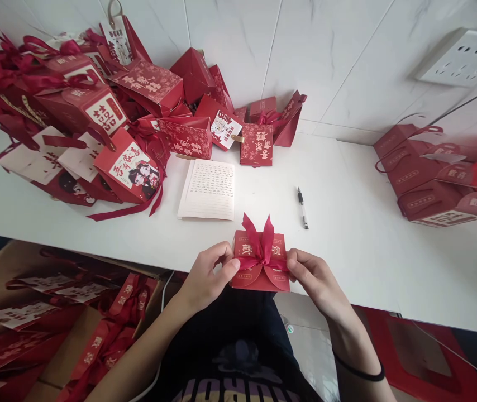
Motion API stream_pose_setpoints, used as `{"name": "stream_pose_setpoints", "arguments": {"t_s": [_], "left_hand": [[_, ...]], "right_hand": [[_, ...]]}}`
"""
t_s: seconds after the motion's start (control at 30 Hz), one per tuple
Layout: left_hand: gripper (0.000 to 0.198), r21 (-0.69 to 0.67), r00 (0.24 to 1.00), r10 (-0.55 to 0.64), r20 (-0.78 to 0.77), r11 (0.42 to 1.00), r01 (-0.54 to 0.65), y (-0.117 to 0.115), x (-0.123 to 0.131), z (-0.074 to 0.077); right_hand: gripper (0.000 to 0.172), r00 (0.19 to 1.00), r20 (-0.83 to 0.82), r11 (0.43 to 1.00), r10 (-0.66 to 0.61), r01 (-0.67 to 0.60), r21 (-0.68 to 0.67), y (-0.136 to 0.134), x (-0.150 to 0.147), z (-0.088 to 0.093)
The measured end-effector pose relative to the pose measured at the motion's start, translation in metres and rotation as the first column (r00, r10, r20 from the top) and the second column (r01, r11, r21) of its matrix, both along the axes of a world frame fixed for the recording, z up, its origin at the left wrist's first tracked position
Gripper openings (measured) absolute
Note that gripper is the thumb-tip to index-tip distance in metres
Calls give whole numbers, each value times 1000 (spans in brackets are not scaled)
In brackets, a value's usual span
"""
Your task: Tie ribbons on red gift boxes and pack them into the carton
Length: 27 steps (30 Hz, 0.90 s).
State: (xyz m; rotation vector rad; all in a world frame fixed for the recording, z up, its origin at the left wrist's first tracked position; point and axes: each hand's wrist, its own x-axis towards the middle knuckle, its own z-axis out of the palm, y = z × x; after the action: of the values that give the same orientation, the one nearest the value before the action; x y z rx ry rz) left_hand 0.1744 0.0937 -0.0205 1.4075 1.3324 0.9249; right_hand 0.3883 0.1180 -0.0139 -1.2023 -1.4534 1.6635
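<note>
A small red gift box (279, 282) with gold lettering is at the front edge of the white table. Round its middle runs a dark pink ribbon (262, 245), tied in a knot on top with two tails pointing away from me. My left hand (211, 273) pinches the box's left side, thumb on the ribbon band. On the right side, my right hand (311, 273) grips the box and the ribbon between thumb and fingers. Behind the box lie an open notebook (209, 195) with handwritten rows and a black-and-clear pen (302, 207).
Many red gift boxes (150, 84) with ribbons are heaped at the back left. More dark red boxes (427, 173) stand at the right, below a white power strip (464, 58) on the tiled wall. A cardboard carton (60, 346) of red boxes sits lower left.
</note>
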Motion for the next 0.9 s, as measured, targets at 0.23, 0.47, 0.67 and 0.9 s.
{"name": "stream_pose_setpoints", "arguments": {"t_s": [0.23, 0.47, 0.67, 0.9], "left_hand": [[35, 48, 994, 71, -86, 997, -67, 1, 7, 0], [34, 21, 1000, 23, -9, 1000, -23, 0, 3, -5], [33, 56, 999, 28, -18, 998, -27, 0, 6, -7], [33, 73, 999, 37, -3, 997, -37, 2, 6, -10]], "right_hand": [[45, 998, 55, 999, -40, 39, 17, -4, -6, 3], [43, 988, -144, 997, -52, 42, -70, -1, -5, -10], [45, 971, -211, 984, -117, 85, -154, -2, -7, -14], [49, 951, -264, 969, -161, 102, -223, -2, -10, -15]]}}
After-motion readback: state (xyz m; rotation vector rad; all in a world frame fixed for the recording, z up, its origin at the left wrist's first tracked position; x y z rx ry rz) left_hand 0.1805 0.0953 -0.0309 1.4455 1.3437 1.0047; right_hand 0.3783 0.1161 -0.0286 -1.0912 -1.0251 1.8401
